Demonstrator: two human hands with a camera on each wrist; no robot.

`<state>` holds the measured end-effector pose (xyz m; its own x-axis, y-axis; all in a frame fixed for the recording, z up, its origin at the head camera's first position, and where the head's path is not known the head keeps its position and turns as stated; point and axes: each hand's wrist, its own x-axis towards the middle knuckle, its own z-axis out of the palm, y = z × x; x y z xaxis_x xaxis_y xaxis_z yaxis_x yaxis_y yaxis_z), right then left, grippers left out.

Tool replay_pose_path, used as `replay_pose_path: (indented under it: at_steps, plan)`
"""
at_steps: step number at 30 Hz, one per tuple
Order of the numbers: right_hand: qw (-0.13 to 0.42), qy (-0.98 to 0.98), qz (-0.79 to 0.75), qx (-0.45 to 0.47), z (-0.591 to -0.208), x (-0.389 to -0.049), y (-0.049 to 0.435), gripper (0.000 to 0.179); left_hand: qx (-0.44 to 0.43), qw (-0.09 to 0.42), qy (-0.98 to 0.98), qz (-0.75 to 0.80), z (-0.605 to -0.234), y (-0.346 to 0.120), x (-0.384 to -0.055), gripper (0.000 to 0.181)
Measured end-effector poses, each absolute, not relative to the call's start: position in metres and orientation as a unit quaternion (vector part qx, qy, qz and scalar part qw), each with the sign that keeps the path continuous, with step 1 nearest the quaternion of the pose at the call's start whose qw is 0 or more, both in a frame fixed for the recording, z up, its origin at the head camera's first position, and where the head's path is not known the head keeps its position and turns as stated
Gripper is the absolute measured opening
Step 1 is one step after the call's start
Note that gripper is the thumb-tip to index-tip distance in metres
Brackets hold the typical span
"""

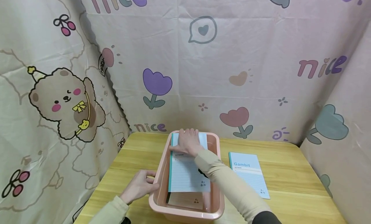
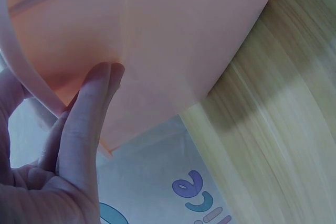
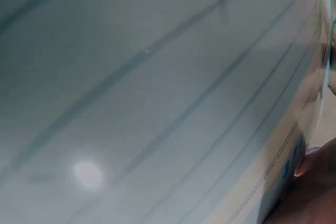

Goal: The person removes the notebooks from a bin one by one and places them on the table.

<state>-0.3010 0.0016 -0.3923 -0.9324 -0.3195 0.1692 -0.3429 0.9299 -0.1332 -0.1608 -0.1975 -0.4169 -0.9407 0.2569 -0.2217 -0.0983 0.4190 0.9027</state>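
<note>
My left hand [image 1: 140,187] holds the side rim of a pink plastic basin [image 1: 157,198]; in the left wrist view its fingers [image 2: 86,124] lie along the outer wall, with the thumb on the rim's other side. Over the basin, my right hand [image 1: 189,143] grips the far end of a light blue notebook [image 1: 188,177] with a teal spine, fingers at its top edge and thumb by the spine. The cover [image 3: 157,93] of this notebook fills the right wrist view, bowed toward the hand. Beneath it a brown-covered notebook [image 1: 185,200] lies in the basin, mostly hidden.
Right of the basin, another light blue notebook [image 1: 249,175] marked "Gambit" lies flat on the wooden table [image 1: 298,179]. A printed cloth [image 1: 197,63] hangs behind the table and down both sides. My right forearm crosses between the basin and the notebook on the table.
</note>
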Motion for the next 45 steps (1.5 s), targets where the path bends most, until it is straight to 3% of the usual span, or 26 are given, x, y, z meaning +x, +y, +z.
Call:
replay_pose_path:
  at_steps: [12,27,38,45]
  plan:
    - [0.07,-0.975,0.099,0.185,-0.34,-0.296,0.024,0.065,0.052,0.164,0.823,0.541,-0.42,-0.198,-0.16,0.051]
    - [0.079,-0.976,0.109,0.168,-0.295,-0.291,0.089,0.076,0.053,0.159,0.826,0.539,-0.419,-0.199,-0.16,0.052]
    - [0.084,-0.975,0.109,0.173,-0.324,-0.284,0.184,0.057,0.056,0.154,0.828,0.536,-0.417,-0.197,-0.161,0.05]
    - [0.085,-0.977,0.098,0.168,-0.353,-0.276,0.231,0.059,0.057,0.156,0.83,0.532,-0.418,-0.197,-0.161,0.05]
